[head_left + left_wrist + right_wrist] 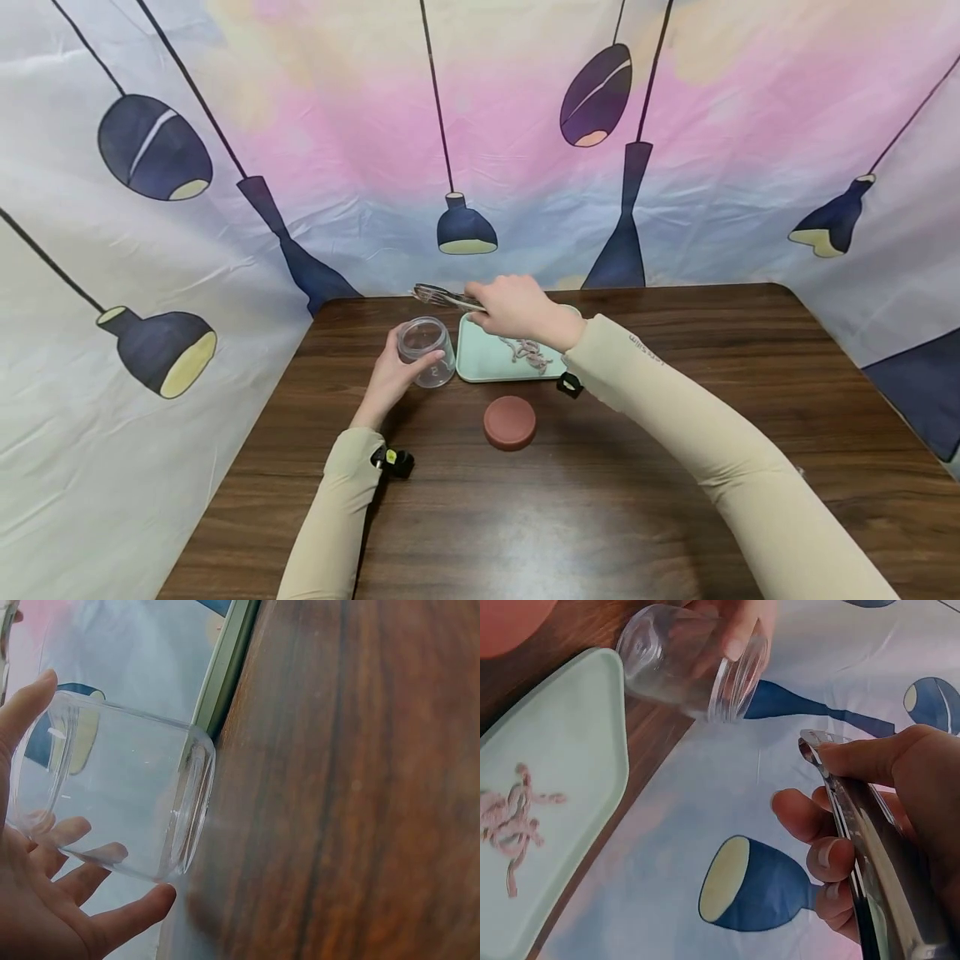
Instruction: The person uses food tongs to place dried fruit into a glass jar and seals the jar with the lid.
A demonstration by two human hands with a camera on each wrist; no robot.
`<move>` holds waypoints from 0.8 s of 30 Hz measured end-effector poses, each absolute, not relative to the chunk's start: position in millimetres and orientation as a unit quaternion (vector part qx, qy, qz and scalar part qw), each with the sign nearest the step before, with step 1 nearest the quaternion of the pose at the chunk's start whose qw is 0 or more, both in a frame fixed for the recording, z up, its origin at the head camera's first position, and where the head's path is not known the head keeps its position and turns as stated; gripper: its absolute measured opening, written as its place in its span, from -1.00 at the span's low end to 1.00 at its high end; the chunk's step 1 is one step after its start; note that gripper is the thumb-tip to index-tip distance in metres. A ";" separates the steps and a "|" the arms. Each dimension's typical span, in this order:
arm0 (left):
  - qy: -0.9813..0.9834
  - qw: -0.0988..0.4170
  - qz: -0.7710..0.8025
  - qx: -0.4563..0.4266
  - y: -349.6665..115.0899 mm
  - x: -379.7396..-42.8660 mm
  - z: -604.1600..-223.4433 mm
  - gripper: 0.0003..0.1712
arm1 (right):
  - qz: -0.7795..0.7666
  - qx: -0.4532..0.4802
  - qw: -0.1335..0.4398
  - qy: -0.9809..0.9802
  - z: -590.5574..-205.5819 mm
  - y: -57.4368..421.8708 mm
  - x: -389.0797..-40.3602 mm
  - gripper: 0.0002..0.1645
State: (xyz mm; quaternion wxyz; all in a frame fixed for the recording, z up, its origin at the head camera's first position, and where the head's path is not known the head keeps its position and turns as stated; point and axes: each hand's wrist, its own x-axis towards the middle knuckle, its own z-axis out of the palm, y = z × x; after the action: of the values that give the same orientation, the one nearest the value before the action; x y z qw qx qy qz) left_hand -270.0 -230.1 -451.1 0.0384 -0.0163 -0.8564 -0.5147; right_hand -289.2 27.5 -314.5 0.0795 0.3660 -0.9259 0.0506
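Observation:
A clear, see-through jar (426,354) stands on the table at the left end of the pale green tray (468,367). My left hand (393,367) holds it from the left side, thumb in front and fingers around its wall; in the left wrist view the fingers (82,881) show against the jar's side. My right hand (517,308) grips metal tongs (446,297) above the tray. The tongs point left, their far end over the back of the jar in the head view. Pinkish, curly strips (528,354) lie in a loose heap on the tray.
A round reddish-brown lid (510,421) lies on the dark wooden table (465,517) in front of the tray. A printed cloth (360,167) with painted lamps hangs right behind the table's back edge.

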 end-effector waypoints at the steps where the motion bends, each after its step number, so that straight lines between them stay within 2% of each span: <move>1: -0.857 0.039 -0.514 -0.017 -230.0 -270.3 -451.4 0.19 | 0.049 0.366 0.079 -0.926 -315.4 24.9 -289.0 -0.60; 10: -0.859 0.029 -0.511 -0.011 -230.0 -270.3 -454.0 0.25 | 0.018 0.377 0.041 -0.925 -335.5 5.7 -282.0 -0.65; 18: -0.857 0.029 -0.514 -0.017 -229.3 -270.5 -450.7 0.24 | 0.016 0.389 0.062 -0.919 -347.7 2.0 -279.4 -0.66; 24: -0.858 0.025 -0.513 -0.012 -231.0 -271.4 -450.9 0.24 | 0.022 0.390 0.054 -0.919 -347.2 -0.8 -278.8 -0.66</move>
State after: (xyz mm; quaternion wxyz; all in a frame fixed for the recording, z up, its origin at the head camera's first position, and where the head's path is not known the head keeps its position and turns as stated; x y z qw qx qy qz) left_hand -271.4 -231.0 -450.9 0.0247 -0.0119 -0.8579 -0.5131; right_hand -278.8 -0.8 -347.2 0.0536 0.3898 -0.9191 0.0224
